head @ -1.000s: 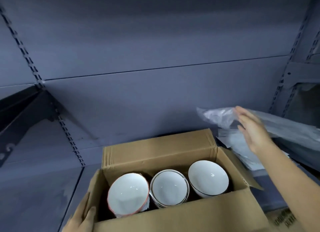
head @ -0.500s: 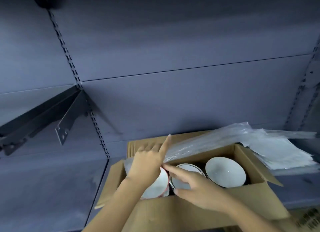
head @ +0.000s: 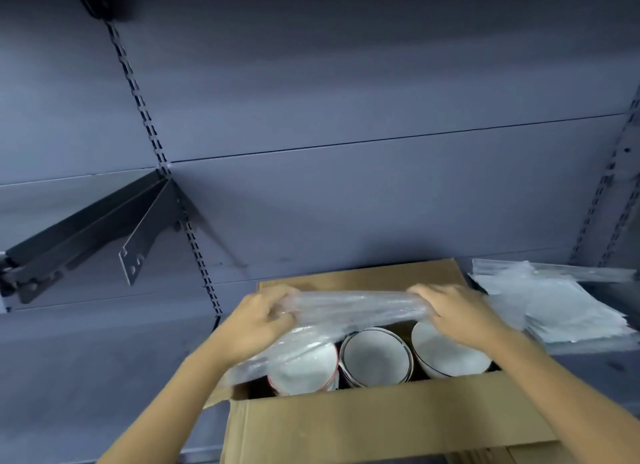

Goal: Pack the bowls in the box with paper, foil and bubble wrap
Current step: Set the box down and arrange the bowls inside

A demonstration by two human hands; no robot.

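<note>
Now left hand [head: 261, 323] and right hand [head: 462, 316] grip bubble wrap [head: 349, 306] (newly stretched) over bowls [head: 375, 358].

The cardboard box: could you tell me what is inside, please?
A left bowl, middle bowl and right bowl, all white. The bubble wrap partly covers the left bowl; anything beneath them is hidden.

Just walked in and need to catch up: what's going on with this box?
A person holds a sheet of bubble wrap stretched between the left hand and right hand above an open cardboard box. Three white bowls stand inside. The sheet drapes over the left bowl, while the middle bowl and right bowl are uncovered. A stack of plastic sheets lies right of the box.
</note>
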